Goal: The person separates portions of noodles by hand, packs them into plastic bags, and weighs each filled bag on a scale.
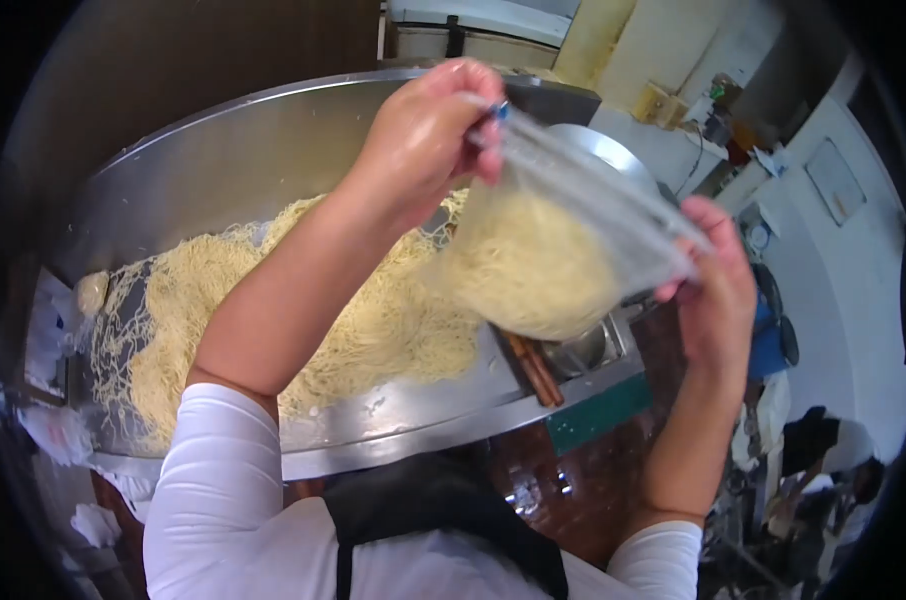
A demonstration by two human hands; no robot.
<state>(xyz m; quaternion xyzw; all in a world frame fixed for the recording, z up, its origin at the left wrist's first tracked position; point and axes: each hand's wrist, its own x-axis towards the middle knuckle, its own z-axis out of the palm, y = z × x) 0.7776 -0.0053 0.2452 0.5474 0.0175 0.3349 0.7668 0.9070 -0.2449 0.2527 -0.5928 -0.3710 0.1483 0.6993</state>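
Note:
A clear plastic bag (pixel 613 215) with a clump of pale yellow noodles (pixel 533 265) in its bottom hangs between my two hands. My left hand (pixel 438 125) pinches the bag's upper left corner, where a small blue spot shows. At the other upper corner, the closed fingers of my right hand (pixel 713 270) grip the plastic. Below and left of the bag, a big heap of loose noodles (pixel 373 320) lies spread over a steel worktop (pixel 383 415). My left forearm covers part of that heap.
Brown wooden rods (pixel 536 370) and a round metal container (pixel 581 352) sit at the worktop's right end, above a green panel (pixel 601 412). A raised steel wall (pixel 253 140) runs along the back. White plastic bags (pixel 53 340) are at far left. Blue bins (pixel 768 335) stand at right.

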